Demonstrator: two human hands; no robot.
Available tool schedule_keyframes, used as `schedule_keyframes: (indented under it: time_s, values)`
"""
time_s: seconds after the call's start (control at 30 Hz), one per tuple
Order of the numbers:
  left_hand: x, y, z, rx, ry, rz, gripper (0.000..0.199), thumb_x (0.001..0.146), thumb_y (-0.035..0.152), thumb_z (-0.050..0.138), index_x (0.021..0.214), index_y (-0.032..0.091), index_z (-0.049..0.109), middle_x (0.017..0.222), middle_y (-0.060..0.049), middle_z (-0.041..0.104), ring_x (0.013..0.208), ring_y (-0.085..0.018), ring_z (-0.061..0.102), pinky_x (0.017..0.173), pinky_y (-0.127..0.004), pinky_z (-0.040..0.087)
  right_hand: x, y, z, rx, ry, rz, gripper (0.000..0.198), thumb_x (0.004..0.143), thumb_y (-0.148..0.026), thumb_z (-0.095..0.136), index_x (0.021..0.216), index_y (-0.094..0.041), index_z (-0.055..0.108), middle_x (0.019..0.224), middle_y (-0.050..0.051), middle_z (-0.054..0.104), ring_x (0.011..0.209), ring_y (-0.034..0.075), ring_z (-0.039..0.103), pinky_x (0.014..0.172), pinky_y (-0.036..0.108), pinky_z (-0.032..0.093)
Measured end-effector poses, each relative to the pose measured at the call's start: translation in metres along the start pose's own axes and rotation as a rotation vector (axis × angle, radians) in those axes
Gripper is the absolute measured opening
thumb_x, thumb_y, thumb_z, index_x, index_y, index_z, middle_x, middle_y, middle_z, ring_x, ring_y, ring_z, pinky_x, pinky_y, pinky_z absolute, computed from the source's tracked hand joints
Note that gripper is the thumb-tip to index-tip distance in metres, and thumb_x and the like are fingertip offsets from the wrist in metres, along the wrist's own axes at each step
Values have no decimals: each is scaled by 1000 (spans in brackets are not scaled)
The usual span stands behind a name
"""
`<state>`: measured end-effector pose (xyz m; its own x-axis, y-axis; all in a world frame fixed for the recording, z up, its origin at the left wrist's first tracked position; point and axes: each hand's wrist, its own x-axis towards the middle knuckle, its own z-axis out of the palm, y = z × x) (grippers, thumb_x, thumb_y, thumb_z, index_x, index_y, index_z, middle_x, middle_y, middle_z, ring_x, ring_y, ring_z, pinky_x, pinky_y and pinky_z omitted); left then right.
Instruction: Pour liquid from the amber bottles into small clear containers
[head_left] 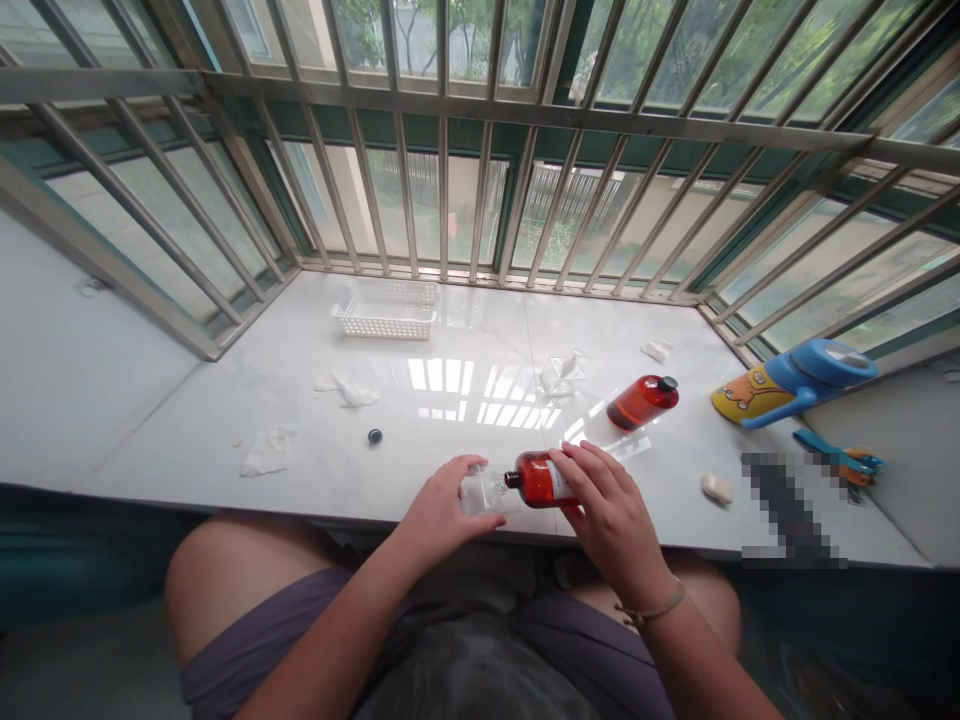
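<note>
My left hand [454, 502] is closed around a clear, see-through container [486, 490] near the counter's front edge. In my right hand [604, 500] is a red-brown bottle [537, 478] with a white label, tipped on its side. Its uncapped black-threaded neck points left and reaches the container's opening; whether liquid flows, I cannot tell. Left of my hands, a small black cap [375, 437] lies on the counter. A second red-brown bottle [642, 402], capped in black and partly filled, stands beyond my right hand. Behind the hands is a clear pump dispenser top with a clear body [562, 374].
The white glossy counter [465, 320] runs to a barred window. A white perforated basket [386, 312] sits at the back left. Crumpled tissues [270, 452] lie at left. At right are a blue-and-yellow flask [787, 385], a pale soap-like lump [717, 489] and a blue-orange strap [840, 455].
</note>
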<state>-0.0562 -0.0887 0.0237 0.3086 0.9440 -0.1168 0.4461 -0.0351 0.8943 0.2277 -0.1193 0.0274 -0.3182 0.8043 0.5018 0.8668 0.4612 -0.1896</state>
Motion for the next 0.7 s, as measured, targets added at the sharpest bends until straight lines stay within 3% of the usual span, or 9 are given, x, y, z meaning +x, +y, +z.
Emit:
schedule_keyframes:
  time_s: [0.43, 0.7]
  values:
    - [0, 0, 0, -62, -3, -21, 65, 71, 35, 94, 130, 29, 69, 132, -6, 75, 107, -27, 75, 97, -41, 63, 4, -3, -3, -27, 2, -8, 76, 102, -9, 59, 169, -40, 40, 155, 5, 63, 145, 35, 57, 119, 59, 50]
    - [0, -2, 0, -82, -7, -21, 66, 70, 34, 96, 130, 29, 69, 133, -5, 75, 110, -27, 75, 97, -40, 64, 5, -4, -5, -49, 3, -15, 78, 102, -7, 58, 169, -40, 38, 155, 5, 63, 146, 34, 56, 119, 59, 49]
